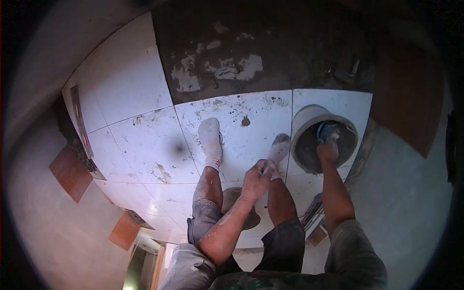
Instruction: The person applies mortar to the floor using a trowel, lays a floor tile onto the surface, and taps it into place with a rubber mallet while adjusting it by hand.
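I stand on white floor tiles (145,145) in white socks. My right hand (328,150) reaches down into a white bucket (309,118) caked with grey mortar and grips a trowel (328,130) with a blue handle inside it. My left hand (257,176) rests on my right knee, fingers curled, with nothing visible in it. Both forearms are dusted with mortar.
Bare grey mortar bed (251,53) lies beyond the laid tiles. A spirit level (79,121) rests along the left tile edge. Orange-brown tile pieces (71,173) lie at the left. A round dark pan (237,208) sits between my legs. A brown panel (411,96) stands at the right.
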`<state>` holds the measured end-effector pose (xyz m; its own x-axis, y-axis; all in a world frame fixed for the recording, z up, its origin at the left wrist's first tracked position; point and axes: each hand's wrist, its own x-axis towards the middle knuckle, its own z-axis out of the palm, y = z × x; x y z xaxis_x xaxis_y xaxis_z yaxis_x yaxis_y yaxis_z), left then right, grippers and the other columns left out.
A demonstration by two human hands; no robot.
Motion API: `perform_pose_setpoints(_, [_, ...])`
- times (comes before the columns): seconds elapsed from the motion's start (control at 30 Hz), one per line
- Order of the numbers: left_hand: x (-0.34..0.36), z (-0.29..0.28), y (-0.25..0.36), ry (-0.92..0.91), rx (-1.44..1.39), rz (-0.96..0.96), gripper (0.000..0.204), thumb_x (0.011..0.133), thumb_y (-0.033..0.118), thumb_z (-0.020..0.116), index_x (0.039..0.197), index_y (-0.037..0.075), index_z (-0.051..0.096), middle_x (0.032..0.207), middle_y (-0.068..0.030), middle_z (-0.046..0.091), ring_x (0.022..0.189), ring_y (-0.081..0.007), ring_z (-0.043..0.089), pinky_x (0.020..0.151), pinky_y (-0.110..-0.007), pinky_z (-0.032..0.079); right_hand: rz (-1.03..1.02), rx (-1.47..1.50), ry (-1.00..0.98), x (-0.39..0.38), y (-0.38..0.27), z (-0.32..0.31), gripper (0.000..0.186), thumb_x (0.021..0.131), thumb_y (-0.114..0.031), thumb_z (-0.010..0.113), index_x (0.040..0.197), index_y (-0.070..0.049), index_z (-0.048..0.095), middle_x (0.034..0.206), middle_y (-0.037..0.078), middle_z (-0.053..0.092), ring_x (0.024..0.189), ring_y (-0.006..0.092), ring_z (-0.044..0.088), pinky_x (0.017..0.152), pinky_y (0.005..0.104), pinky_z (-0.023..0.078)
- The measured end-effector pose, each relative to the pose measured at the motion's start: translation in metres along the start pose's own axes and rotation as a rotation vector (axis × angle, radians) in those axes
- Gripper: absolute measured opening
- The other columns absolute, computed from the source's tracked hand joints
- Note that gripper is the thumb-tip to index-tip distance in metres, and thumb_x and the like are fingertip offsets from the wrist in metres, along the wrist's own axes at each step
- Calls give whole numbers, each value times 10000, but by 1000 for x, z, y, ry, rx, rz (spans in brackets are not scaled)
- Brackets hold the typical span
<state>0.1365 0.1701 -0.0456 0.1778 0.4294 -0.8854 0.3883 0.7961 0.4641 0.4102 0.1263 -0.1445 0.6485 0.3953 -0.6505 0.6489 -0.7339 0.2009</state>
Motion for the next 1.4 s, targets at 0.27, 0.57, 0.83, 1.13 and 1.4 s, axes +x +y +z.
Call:
perform_pose_setpoints(0.27, [13,-5,-3,73,-129,106,288,875,254,524,994,1,592,809,-86,632,733,-165,608,698,-290,477,-382,-209,234,-78,60,-22,339,818,-272,592,1024,-3,599,940,216,608,879,375,580,767,451,457])
perform_pose_setpoints(0.57, [6,-31,1,155,-86,72,278,866,246,539,999,9,599,844,-148,645,762,-216,620,719,-321,471,-624,-258,338,-157,-13,-139,204,812,-174,592,967,-41,600,867,198,611,833,368,590,690,461,473])
perform_pose_setpoints(0.83, [4,-65,2,236,-354,116,243,873,211,549,983,1,602,852,-123,645,770,-186,617,724,-300,470,-1039,-281,311,-69,-231,-142,209,745,-171,628,926,-76,583,869,153,611,868,331,589,735,443,471])
perform_pose_setpoints(1.13, [-2,-84,19,238,-405,125,256,882,230,537,997,7,592,813,-113,634,699,-175,618,684,-296,475,-1081,-648,81,-53,-384,-70,251,836,-310,557,955,-99,622,963,119,624,946,277,600,788,397,477])
perform_pose_setpoints(1.4, [2,-88,21,267,-418,135,257,882,235,536,996,11,592,791,-108,629,702,-178,606,684,-304,472,-990,-735,-103,-62,-363,-53,283,858,-328,531,995,-96,618,1041,116,610,1014,272,581,826,396,469])
